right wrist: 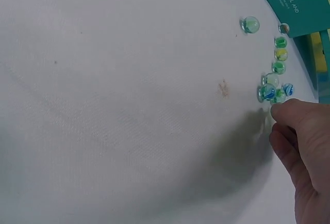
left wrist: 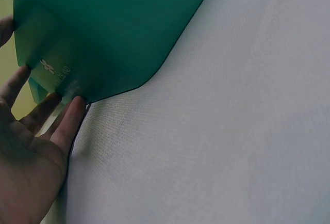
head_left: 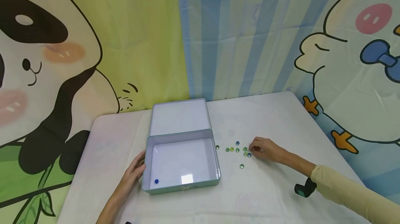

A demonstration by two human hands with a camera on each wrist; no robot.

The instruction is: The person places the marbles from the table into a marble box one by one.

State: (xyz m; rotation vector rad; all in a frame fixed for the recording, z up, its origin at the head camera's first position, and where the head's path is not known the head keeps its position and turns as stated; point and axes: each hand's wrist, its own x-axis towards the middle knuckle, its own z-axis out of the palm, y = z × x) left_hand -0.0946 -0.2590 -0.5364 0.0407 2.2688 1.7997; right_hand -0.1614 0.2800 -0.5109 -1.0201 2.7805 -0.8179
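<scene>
An open tin box (head_left: 182, 185), green outside and pale inside, stands with its hinged lid (head_left: 179, 116) laid back. One dark blue marble (head_left: 156, 181) is in its near left corner. My left hand (head_left: 133, 169) rests against the box's left wall, its extended fingertips touching the green side (left wrist: 113, 43). Right of the box lie several glass marbles (head_left: 237, 150), green, yellow and blue. Beside that group my right hand (head_left: 265, 149) pinches what looks like a clear marble between thumb and fingers, mostly hidden; the right wrist view shows the curled fingers next to a blue-swirled marble (right wrist: 267, 92).
A white cloth (head_left: 275, 196) covers the table. One green marble (head_left: 242, 166) lies apart, nearer the front. Printed curtains (head_left: 225, 43) hang close behind the table's far edge. A dark wrist device (head_left: 305, 187) hangs under the right sleeve.
</scene>
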